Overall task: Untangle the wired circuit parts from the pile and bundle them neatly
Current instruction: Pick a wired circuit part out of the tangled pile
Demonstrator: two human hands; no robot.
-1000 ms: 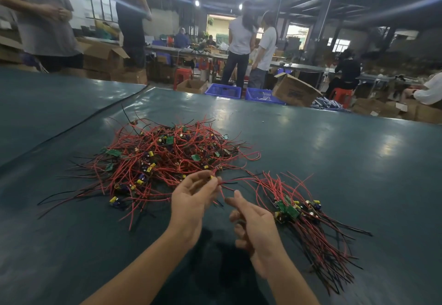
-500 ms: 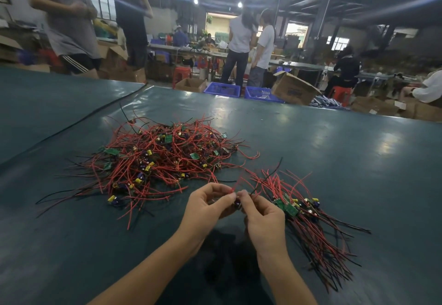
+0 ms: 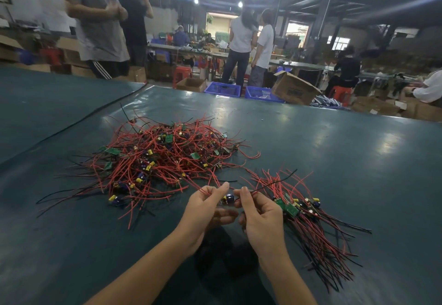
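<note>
From the head camera, the left hand (image 3: pixel 205 209) and the right hand (image 3: pixel 260 218) meet just above the dark green tabletop (image 3: pixel 358 161). Between them hangs one circuit part (image 3: pixel 229 199), a small board with a dark blue capacitor. The left hand's grip is clenched on the part's red leads, thumb and forefinger pinched together. The right hand's grip pinches the leads on the other side of the part, its remaining fingers curled under. A black wire (image 3: pixel 275 185) runs from the right grip up and away to the right.

Beyond the grip and to its left lies the tangled pile (image 3: pixel 162 156): red and black wires with green boards and yellow-topped capacitors, and loose ends trailing out towards the left grip. Just right of the right grip lies the sorted bundle (image 3: pixel 308 216). Its boards are gathered near that hand, and its wires fan out to the right and back towards the person.

Far beyond the grip, past the tabletop's edge, are two blue crates (image 3: pixel 222 88) and a tilted cardboard box (image 3: pixel 294 89). The box carries dark print, too blurred to read. No writing on the boards can be read either. People stand and sit at benches further back.
</note>
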